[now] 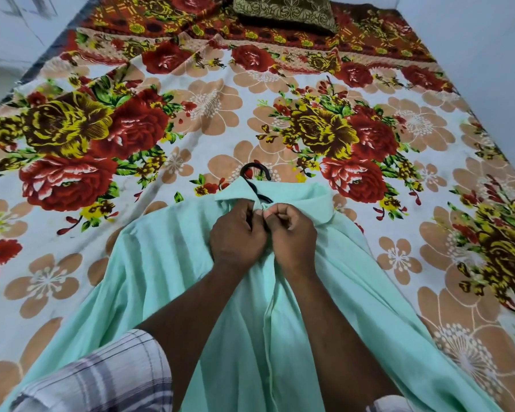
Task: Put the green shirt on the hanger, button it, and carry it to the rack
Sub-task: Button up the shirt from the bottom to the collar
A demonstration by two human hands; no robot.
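Observation:
The pale green shirt (173, 263) lies spread on the bed, collar pointing away from me. A black hanger (254, 171) sits inside it; only its hook and neck show above the collar. My left hand (237, 233) and my right hand (293, 233) meet just below the collar, both pinching the shirt's front edges together at the top of the placket. The button under my fingertips is hidden. Below my hands the front opening runs down toward me.
The bed carries a flowered sheet (369, 84) in red, yellow and tan. A dark green patterned cushion (283, 10) lies at the far end. Pale walls border the bed on the left and right. My checked sleeves show at the bottom.

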